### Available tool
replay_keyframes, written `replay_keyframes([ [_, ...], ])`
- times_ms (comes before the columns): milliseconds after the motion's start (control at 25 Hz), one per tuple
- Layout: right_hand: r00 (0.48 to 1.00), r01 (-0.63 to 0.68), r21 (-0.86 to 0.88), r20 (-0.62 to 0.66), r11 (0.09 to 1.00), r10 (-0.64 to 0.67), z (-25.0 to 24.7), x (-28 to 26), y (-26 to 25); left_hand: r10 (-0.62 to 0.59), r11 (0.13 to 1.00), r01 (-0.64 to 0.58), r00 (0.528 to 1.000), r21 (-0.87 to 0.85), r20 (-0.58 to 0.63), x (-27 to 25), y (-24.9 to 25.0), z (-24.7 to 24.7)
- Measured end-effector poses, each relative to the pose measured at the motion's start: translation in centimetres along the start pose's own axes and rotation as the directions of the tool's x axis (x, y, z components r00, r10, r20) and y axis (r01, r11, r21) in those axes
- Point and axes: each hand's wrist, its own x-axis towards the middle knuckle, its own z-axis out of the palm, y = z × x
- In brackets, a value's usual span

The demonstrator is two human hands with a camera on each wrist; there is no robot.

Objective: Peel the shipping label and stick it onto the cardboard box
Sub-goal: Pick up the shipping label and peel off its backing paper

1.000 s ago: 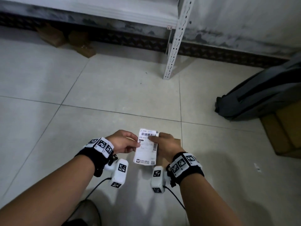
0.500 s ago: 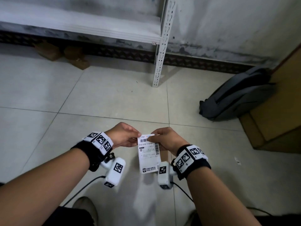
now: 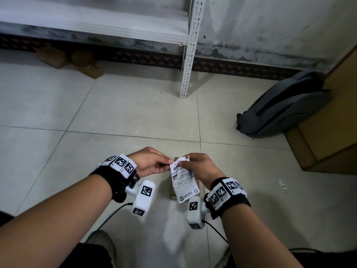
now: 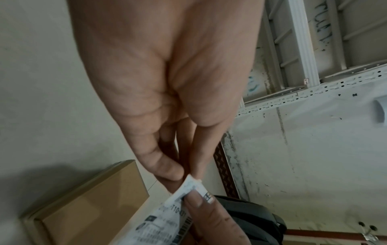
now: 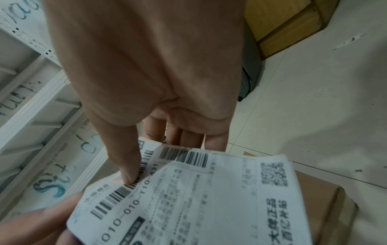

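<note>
- Head view: both hands are held above the tiled floor (image 3: pixel 116 117); the shipping label (image 3: pixel 184 182) hangs between them.
- left hand (image 3: pixel 149 163): fingers (image 4: pixel 167 170) narrow, pinching the label's top left corner.
- right hand (image 3: pixel 201 167): thumb pressed on the label's printed face near the top, other fingers behind it; the top strip is folded over toward the right hand.
- cardboard box (image 3: pixel 172 187) lies flat on the floor directly under the label and mostly hidden by it; the label is not touching the box.
- Around: white slotted shelf upright (image 3: pixel 188 55) stands ahead, its lowest board to the left; small brown boxes (image 3: pixel 58 58) lie under it by the wall.
- Grey backpack (image 3: pixel 286 105) leans on a large brown carton (image 3: pixel 328 122) at right, well apart from the hands.
- Small white scrap (image 3: pixel 282 184) lies on the floor to the right.
- Readable in right wrist view: barcodes, "010-010-T10-431", a QR code and Chinese print; finer lines are blurred. Blue scrawl on the wall, unreadable.
- Open floor left and ahead of the box; the shelf leg and the carton bound it ahead and at right.
</note>
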Motion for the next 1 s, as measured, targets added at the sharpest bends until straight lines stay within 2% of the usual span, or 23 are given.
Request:
replay_keyframes([
  [200,0.999,-0.021,-0.009,0.029,1.0,0.021,0.0,0.6,1.0,-0.037,0.999,0.037,0.999,0.003,0.029,0.2,-0.5,-0.6],
  [280,1.0,-0.029,-0.024,0.0,0.999,0.029,0.2,0.9,1.2,-0.03,0.999,0.03,0.999,0.015,0.024,0.3,-0.8,-0.6],
  [400,0.993,-0.041,-0.054,-0.111,0.998,0.035,0.8,1.4,1.3,0.023,0.999,-0.022,0.999,0.042,-0.028,0.7,-1.1,-0.2],
  [520,0.966,-0.077,-0.29,-0.26,0.954,-0.001,1.0,1.7,1.6,0.11,0.993,-0.106,0.987,0.044,-0.115,1.5,-1.4,0.2],
  [600,0.951,-0.056,-0.367,-0.304,0.929,-0.063,1.3,1.6,1.4,0.155,0.987,-0.148,0.978,0.058,-0.139,1.9,-1.6,0.5],
  [760,0.986,0.011,-0.149,-0.164,0.989,-0.036,1.8,1.4,0.5,0.196,0.978,-0.184,0.97,0.097,-0.141,2.4,-1.9,0.9],
  [880,0.997,-0.045,-0.027,-0.057,0.999,0.043,1.7,0.3,-0.3,0.17,0.984,-0.163,0.98,0.073,-0.102,2.8,-2.3,1.0],
  [1000,0.994,-0.11,-0.014,-0.021,0.994,0.11,1.3,-0.1,-0.5,0.163,0.987,-0.162,0.984,0.017,-0.069,3.3,-2.6,1.4],
])
